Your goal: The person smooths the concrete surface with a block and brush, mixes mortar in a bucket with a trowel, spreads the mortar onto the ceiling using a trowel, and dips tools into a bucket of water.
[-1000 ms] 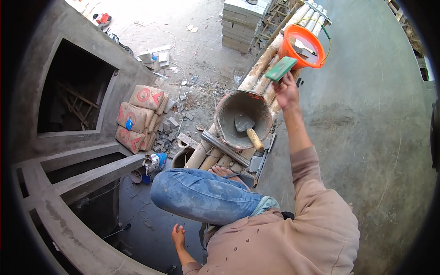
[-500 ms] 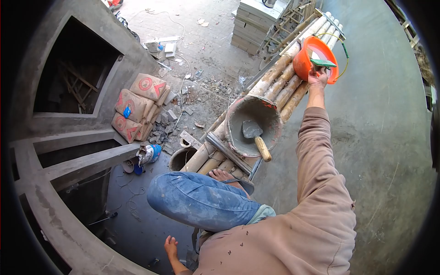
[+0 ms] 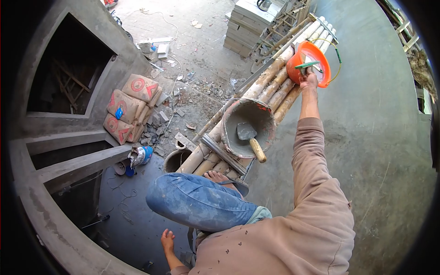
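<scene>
My right hand (image 3: 309, 79) reaches to the near rim of the orange bucket (image 3: 326, 84), fingers wrapped round a green flat tool (image 3: 307, 64) at the bucket's mouth. Low in the view, my left hand (image 3: 168, 239) hangs beside my bent knee, its fingers apart and nothing in it. Between my knee and the orange bucket stands a mortar-smeared bucket (image 3: 229, 137). A trowel (image 3: 247, 131) with a wooden handle rests in it, the handle over the rim.
Both buckets stand on a bamboo platform (image 3: 278, 96), where my foot rests. A plastered wall (image 3: 362, 137) runs along the right. Cement bags (image 3: 123, 106), rubble and a hollow container (image 3: 170, 161) are at the left below. Stacked blocks (image 3: 240, 32) stand beyond.
My right hand has carried the green tool from beside the orange bucket to its mouth, and the tool has tilted. The whole view has shifted slightly.
</scene>
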Demonstrator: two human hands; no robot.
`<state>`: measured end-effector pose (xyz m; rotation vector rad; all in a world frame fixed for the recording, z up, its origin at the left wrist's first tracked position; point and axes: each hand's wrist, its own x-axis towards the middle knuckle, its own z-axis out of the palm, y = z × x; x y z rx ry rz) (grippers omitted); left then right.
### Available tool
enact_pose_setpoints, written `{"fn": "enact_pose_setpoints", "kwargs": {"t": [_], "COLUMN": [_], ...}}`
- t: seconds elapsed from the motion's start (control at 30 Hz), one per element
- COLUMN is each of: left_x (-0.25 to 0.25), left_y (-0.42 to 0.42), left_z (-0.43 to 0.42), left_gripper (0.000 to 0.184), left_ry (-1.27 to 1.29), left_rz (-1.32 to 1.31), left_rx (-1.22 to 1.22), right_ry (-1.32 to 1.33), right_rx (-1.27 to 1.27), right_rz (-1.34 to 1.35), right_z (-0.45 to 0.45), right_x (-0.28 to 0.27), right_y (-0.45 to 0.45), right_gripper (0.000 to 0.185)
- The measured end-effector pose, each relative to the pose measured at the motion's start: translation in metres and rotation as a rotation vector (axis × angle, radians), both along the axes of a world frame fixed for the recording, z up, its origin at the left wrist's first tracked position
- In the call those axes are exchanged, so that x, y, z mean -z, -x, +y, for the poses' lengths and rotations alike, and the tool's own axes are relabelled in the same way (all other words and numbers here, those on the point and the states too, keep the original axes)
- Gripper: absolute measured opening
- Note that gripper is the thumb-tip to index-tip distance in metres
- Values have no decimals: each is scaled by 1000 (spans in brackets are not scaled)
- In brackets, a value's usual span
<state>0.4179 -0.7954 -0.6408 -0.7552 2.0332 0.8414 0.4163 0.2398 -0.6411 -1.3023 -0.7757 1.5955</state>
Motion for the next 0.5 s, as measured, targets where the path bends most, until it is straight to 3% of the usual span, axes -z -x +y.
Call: {"fn": "enact_pose_setpoints", "kwargs": {"t": [0.03,0.17,0.3,0.5], "left_x": [1,-3,-13,-4], "left_y": [3,11,5,-13], "left_z": [6,10,11,3], "left_gripper": [53,54,54,53], "left_ry": [-4,-1,6,24], "left_rz": [-4,30,45,-17], "left_rx": [7,23,12,2], "right_ry": [-57,-200,-27,-97], "right_rx": [9,-219,-170,38], "right_rz": [-153,-352,-355,-191], "right_z": [-10,-56,-59,8], "right_x": [-3,-17,-12,-48], "right_y": [8,14,-1,-23], "right_gripper": [23,13,17,22]}}
